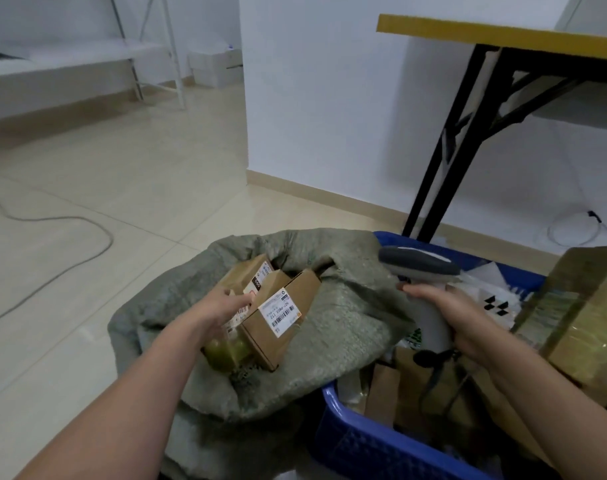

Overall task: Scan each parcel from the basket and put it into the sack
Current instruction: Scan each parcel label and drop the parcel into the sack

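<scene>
A grey-green woven sack [347, 327] lies open on the floor in the middle. Inside its mouth sit several brown cardboard parcels, among them one with a white barcode label [278, 317] facing up and a green bubble-wrapped parcel [226, 351]. My left hand [222, 306] reaches into the sack mouth and rests on the parcels, fingers loosely spread. My right hand [447, 317] grips the handle of a grey barcode scanner [419, 265] above the blue plastic basket [350, 434], which holds more brown and white parcels.
A large tape-wrapped cardboard box [579, 320] stands at the right edge. A yellow-topped table with black legs [444, 161] stands behind the basket against the white wall. A grey cable [70, 233] snakes over the tiled floor at left.
</scene>
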